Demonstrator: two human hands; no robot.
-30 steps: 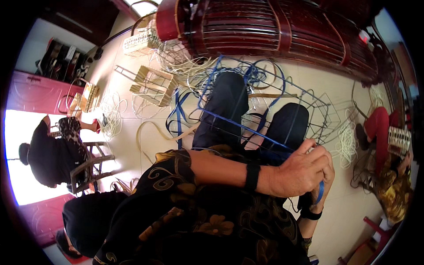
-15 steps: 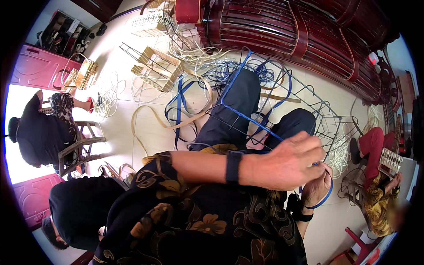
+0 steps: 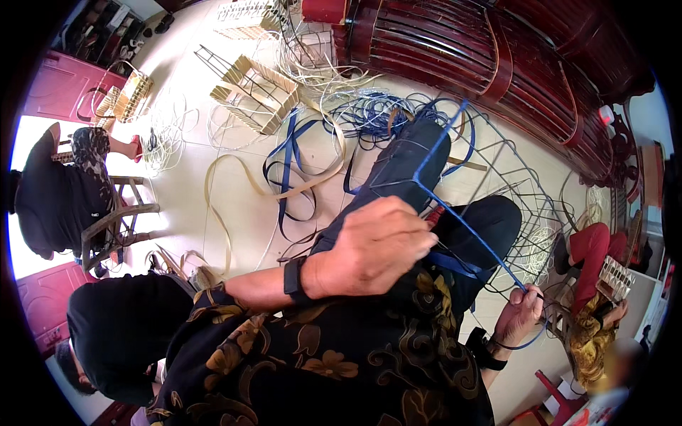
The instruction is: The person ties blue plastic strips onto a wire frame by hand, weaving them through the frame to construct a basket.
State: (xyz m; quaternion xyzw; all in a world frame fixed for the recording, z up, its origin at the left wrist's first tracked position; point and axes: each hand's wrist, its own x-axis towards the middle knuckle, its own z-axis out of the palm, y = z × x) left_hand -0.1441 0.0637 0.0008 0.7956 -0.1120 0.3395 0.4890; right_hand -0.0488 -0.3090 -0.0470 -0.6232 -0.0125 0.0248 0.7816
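Observation:
A dark wire basket frame [image 3: 526, 192] rests across my lap, with one rod wrapped in blue strip [image 3: 465, 234]. My left hand [image 3: 376, 248], a black band on its wrist, is closed on this blue-wrapped rod near its bend above my knee. My right hand [image 3: 522, 312] pinches the lower end of the same blue rod at the frame's corner, and a loose blue strip [image 3: 533, 344] curls below it. The hands are about a forearm's length apart.
Blue and pale strips [image 3: 298, 177] lie looped on the tiled floor ahead. Half-woven pale baskets [image 3: 259, 89] stand beyond them, by a dark wooden bench [image 3: 497, 57]. People sit at the left [image 3: 57, 192], lower left [image 3: 121, 334] and right [image 3: 593, 248].
My left hand has slid up and left along the blue rod, away from my right hand, which stays at the frame's corner. The view has tilted downward.

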